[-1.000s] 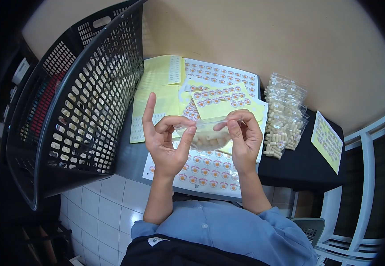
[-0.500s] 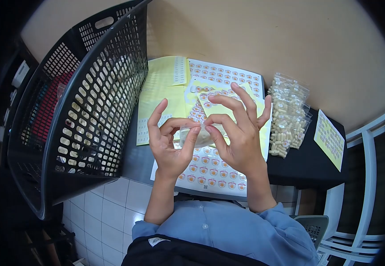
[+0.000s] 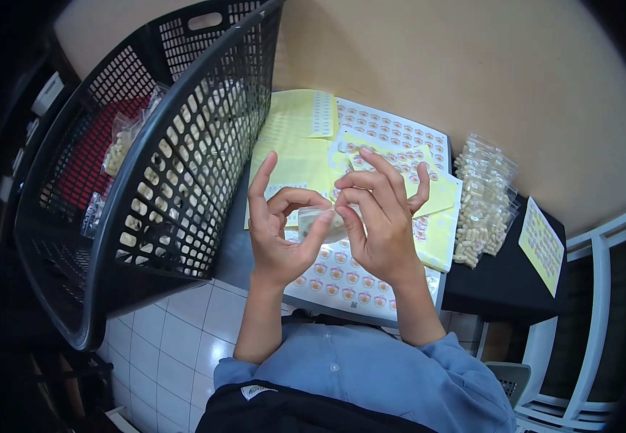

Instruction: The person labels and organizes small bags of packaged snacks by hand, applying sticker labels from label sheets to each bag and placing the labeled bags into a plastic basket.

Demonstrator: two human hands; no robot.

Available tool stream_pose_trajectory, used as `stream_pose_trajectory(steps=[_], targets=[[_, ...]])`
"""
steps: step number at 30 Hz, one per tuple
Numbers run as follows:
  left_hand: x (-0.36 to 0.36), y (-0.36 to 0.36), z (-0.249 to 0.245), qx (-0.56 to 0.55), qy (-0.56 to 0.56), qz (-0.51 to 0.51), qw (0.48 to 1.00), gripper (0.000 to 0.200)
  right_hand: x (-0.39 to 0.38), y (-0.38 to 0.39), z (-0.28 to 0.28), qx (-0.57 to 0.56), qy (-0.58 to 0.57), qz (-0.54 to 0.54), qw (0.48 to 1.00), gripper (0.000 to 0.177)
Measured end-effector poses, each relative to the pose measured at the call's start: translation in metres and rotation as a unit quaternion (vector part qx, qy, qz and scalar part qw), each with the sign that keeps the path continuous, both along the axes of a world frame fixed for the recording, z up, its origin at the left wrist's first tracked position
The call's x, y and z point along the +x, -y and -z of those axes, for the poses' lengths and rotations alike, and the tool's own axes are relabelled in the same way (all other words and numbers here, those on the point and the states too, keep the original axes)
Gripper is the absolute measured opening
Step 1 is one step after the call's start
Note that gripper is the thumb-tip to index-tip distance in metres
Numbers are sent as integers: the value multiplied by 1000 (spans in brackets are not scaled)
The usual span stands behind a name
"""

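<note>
A small clear plastic bag (image 3: pixel 334 232) with pale contents hangs in front of me, above the sticker sheets. My left hand (image 3: pixel 280 234) pinches its top edge between thumb and forefinger, the other fingers raised. Close beside it, my right hand (image 3: pixel 381 231) has thumb and forefinger closed at the same top edge, near the corner. Exactly what lies between those right fingertips is too small to make out. Beneath both hands is a white sheet of round orange-and-pink stickers (image 3: pixel 338 281), with yellow label sheets (image 3: pixel 284 155) behind.
A tall black slatted basket (image 3: pixel 190 144) stands at the left, holding several bags of capsules (image 3: pixel 116 148). More bagged capsules (image 3: pixel 480 206) are piled on the black-covered surface at the right. A yellow sticker sheet (image 3: pixel 542 249) lies beyond them, near a white metal frame (image 3: pixel 601 289).
The view has turned left, so the table and basket appear farther right and more bags show inside the basket. My hands stay at the bag's top edge, the right fingers slightly more curled.
</note>
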State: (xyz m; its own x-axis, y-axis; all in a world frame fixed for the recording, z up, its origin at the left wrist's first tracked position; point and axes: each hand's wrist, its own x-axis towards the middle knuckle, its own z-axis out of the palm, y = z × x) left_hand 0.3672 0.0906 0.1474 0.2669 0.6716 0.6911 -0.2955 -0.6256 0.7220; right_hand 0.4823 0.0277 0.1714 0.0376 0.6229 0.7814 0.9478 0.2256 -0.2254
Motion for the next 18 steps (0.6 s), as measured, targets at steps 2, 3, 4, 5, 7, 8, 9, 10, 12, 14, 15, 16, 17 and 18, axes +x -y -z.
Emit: stream_pose_trajectory(steps=[2, 3, 4, 5, 7, 8, 9, 10, 12, 14, 15, 16, 17, 18], targets=[[-8, -3, 0, 0, -31, -7, 999, 73, -4, -3, 0, -9, -1, -14, 1000, 6], [-13, -5, 1, -2, -31, -11, 999, 73, -5, -6, 0, -11, -1, -18, 1000, 6], [-18, -7, 3, -34, -38, -1, 999, 71, -5, -8, -1, -24, -2, -41, 999, 6], [-24, -8, 5, -65, -45, 10, 997, 69, -5, -9, -1, -37, -5, -63, 997, 7], [-41, -8, 14, -79, -54, 15, 995, 67, -6, -8, 0, -60, -1, -97, 993, 7], [-50, -6, 21, -91, -62, 24, 994, 65, -7, -7, 1, -82, 5, -128, 988, 8], [-59, -5, 27, -43, -94, 9, 995, 65, -12, -4, 4, -90, -4, -144, 985, 9], [-66, 0, 30, -43, -94, 7, 995, 65, -17, 0, 9, -89, -4, -145, 985, 9], [-78, 13, 34, -109, -106, 36, 988, 66, -25, 9, 20, -116, -40, -193, 973, 9], [-83, 19, 35, -142, -77, 44, 986, 55, -34, 15, 31, -121, -63, -196, 971, 9], [-88, 17, 39, -103, -148, 73, 981, 47, -37, 17, 37, -142, -102, -212, 962, 9], [-93, 17, 44, -64, -217, 101, 969, 39, -38, 18, 41, -163, -141, -227, 950, 10], [-97, 19, 51, -65, -216, 101, 969, 39, -39, 19, 44, -184, -143, -248, 940, 10], [-101, 23, 59, -121, -223, 118, 960, 30, -36, 17, 46, -184, -142, -249, 940, 10]])
